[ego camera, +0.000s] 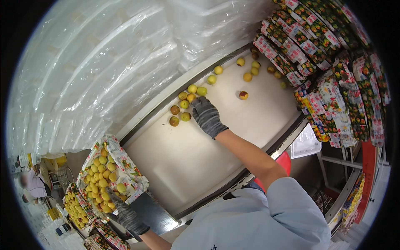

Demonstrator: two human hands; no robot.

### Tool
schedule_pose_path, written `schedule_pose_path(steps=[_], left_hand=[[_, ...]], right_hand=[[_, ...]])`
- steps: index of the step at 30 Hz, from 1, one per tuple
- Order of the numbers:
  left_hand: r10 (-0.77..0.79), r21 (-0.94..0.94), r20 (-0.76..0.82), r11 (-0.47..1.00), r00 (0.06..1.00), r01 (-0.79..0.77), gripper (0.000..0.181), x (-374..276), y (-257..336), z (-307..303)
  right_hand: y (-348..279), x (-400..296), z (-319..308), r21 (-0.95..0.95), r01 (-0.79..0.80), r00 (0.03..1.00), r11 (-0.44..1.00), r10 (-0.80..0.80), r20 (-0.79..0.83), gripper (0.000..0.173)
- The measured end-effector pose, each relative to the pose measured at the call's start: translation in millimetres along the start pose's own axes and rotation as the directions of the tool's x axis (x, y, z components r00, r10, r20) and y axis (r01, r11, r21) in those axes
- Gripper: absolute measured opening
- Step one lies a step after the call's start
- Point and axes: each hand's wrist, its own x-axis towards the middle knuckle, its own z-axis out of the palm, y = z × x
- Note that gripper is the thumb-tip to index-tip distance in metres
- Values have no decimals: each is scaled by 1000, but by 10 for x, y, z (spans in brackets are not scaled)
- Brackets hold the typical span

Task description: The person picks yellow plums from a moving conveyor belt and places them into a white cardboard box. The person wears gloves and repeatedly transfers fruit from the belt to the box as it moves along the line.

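My right hand (206,115), in a striped grey knit glove, reaches over a pale conveyor belt (187,156). Its fingertips are beside a yellow-orange fruit (191,98) in a loose cluster; whether they grip anything is hidden. Yellow-green and brown-blushed fruits (185,117) of that cluster lie near the belt's far edge. At the lower left, my gloved left hand (126,215) rests at the near side of a printed carton (134,184), thumb and fingers apart. Yellow fruits (100,175) fill this carton, and the fingers are against some of them.
More fruits (247,77) are scattered along the belt towards the right, one brown-patched fruit (243,95) apart. Stacked printed cartons (337,103) stand at the right end. Plastic-wrapped white stacks (125,62) rise beyond the belt. Another filled carton (75,206) and a person (36,182) are at left.
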Motion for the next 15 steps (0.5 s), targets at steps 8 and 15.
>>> schedule_pose_path(steps=[8,15], left_hand=[[-315,346,-76,882,946,322,60,-25,-750,-577],[-452,594,-332,582,828,555,56,-30,-1289,-964]], right_hand=[[-157,22,420,-325,246,969,913,-245,46,31],[-491,-574,243,421,285,940,861,-338,55,38]])
